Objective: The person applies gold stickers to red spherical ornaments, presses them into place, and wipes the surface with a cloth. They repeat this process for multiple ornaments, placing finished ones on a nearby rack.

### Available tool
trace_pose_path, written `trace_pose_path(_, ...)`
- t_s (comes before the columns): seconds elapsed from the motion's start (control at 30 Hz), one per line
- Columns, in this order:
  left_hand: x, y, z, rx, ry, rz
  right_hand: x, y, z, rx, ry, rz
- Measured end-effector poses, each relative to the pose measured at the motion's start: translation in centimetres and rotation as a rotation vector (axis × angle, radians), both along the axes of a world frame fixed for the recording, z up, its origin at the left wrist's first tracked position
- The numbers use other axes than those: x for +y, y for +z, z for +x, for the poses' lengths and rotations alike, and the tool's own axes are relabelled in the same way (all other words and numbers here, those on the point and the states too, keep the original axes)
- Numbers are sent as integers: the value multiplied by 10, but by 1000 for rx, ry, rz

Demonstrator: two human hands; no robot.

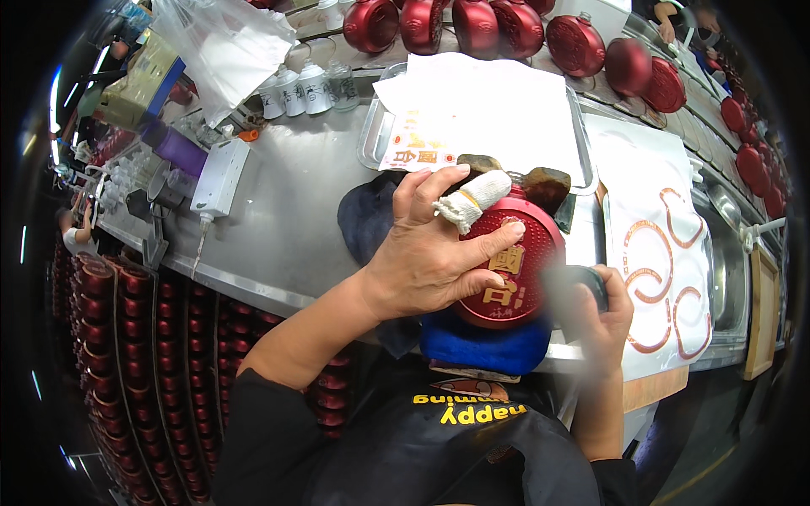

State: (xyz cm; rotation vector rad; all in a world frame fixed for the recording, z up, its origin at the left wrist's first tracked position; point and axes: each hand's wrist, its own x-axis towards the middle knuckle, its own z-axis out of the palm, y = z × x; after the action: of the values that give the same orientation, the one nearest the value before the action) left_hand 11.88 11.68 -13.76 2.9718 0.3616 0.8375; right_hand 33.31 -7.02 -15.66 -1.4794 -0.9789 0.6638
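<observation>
Black apron (439, 447) nearest, left hand (430, 253) with one bandaged finger (472, 201) pressed on one red round flask (515, 270), right hand (603, 316) gripped a blurred dark tool (582, 282), four small white bottles (305, 88) behind.

steel workbench (287, 211), dark floor (709, 455)

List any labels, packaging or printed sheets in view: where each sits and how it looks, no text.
Red round flask: under left hand, on blue cushion; gold characters on face.
Printed paper sheet: in metal tray behind flask; white, red-gold print.
White sheet: right of flask; orange ring marks.
Small white jars: rear left row; dark marks.
</observation>
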Motion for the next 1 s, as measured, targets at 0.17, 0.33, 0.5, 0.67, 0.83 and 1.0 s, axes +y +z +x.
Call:
trace_pose_path(0.17, 2, 0, -4, -57, -3, -116, 38, 32, 20, -274, 18, 30)
trace_pose_path(0.33, 0, -3, -6, -119, -18, -154, 73, 49, 39, -377, 253, -55)
trace_pose_path(0.5, -4, -5, -2, -129, -40, -127, 78, 59, 47, -319, 338, -91)
trace_pose_path(0.67, -6, -5, 3, -92, -21, -104, 79, 55, 44, -249, 377, -127)
trace_pose_path(0.83, -7, -5, 9, -141, -28, -108, 78, 51, 39, -189, 355, -73)
trace_pose_path(1.0, -8, -4, 10, -136, -16, -92, 75, 49, 38, -173, 330, -81)
